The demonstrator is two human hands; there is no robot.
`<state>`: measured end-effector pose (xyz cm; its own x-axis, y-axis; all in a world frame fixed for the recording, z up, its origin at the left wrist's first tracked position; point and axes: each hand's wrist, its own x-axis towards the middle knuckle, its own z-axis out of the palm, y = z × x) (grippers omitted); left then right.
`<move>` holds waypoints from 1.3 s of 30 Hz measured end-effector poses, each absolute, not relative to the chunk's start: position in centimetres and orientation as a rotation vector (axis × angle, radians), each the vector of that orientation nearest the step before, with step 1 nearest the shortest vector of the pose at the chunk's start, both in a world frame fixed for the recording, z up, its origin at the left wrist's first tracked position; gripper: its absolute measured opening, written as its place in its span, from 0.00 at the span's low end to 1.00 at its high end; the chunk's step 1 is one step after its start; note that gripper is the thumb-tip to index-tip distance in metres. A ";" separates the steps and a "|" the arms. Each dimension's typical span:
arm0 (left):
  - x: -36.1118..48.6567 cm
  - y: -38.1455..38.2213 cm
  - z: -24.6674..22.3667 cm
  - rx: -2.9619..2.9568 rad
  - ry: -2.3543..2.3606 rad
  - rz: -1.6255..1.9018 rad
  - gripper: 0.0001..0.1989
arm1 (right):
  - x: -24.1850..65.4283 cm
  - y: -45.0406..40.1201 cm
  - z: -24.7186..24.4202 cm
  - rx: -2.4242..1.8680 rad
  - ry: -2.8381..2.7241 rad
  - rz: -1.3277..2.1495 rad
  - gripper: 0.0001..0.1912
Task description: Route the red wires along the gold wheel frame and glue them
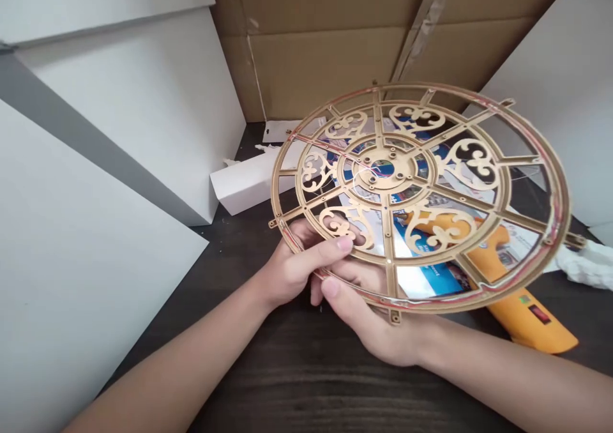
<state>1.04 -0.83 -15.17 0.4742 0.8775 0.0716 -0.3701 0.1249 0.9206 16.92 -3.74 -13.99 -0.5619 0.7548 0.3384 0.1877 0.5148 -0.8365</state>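
Note:
Both hands hold up a round, gold-coloured openwork frame [389, 241] with spokes, scroll ornaments and a ringed hub. Red and white wires run along its outer rim and in to the middle. My left hand [306, 260] grips the near-left edge, its thumb on top and its fingers beneath. My right hand [368, 318] is closed on the near edge just beside it, thumb at the rim and fingers under the frame. The frame is tilted above the dark table. Below its right side lies an orange glue gun [527, 318] with a red switch, partly seen through the openings.
Blue and white printed sheets [431, 280] lie under the frame on the dark table [268, 382]. A white box [253, 181] is behind to the left, crumpled white material [587, 264] to the right. Large white panels [129, 101] flank the spot; cardboard [325, 62] closes the back.

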 end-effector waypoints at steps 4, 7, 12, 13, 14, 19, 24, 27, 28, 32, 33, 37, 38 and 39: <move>1.1 -0.3 -15.1 1.003 0.534 1.122 0.09 | 16.8 -4.0 -14.1 -0.782 -2.057 1.241 0.14; 0.8 0.1 -14.7 0.917 0.498 1.119 0.08 | 16.8 -3.9 -14.1 -0.711 -1.966 1.325 0.17; 0.2 0.6 -14.2 0.900 0.508 1.134 0.08 | 17.0 -3.8 -15.1 -0.683 -1.681 1.378 0.29; 0.2 0.6 -14.2 0.899 0.506 1.138 0.08 | 17.0 -3.9 -15.4 -0.689 -1.623 1.409 0.29; 0.1 0.7 -14.2 0.894 0.505 1.136 0.08 | 17.1 -4.1 -15.7 -0.694 -1.577 1.439 0.30; 0.1 0.8 -14.5 0.861 0.510 1.144 0.10 | 17.0 -4.5 -15.9 -0.722 -1.497 1.521 0.25; 0.4 0.6 -14.8 0.961 0.412 1.097 0.19 | 16.6 -4.1 -15.0 -0.696 -1.577 1.458 0.22; 0.6 0.2 -15.1 1.073 0.381 1.062 0.18 | 16.5 -4.0 -14.9 -0.737 -1.580 1.430 0.22; 0.6 0.0 -15.1 1.094 0.391 1.034 0.16 | 16.5 -4.0 -15.0 -0.755 -1.586 1.409 0.22; 0.5 -0.3 -15.3 1.112 0.421 0.902 0.15 | 16.6 -4.1 -15.3 -0.820 -1.670 1.273 0.25; 0.4 -0.3 -15.3 1.112 0.424 0.900 0.14 | 16.6 -4.1 -15.4 -0.825 -1.682 1.258 0.25; 0.4 -0.3 -15.3 1.102 0.423 0.949 0.12 | 16.7 -4.3 -15.4 -0.821 -1.684 1.271 0.26; 0.4 -0.2 -15.4 1.091 0.408 0.930 0.12 | 16.7 -4.3 -15.5 -0.825 -1.682 1.272 0.26; 0.4 -0.2 -15.5 1.076 0.384 0.899 0.11 | 16.7 -4.3 -15.5 -0.829 -1.677 1.272 0.27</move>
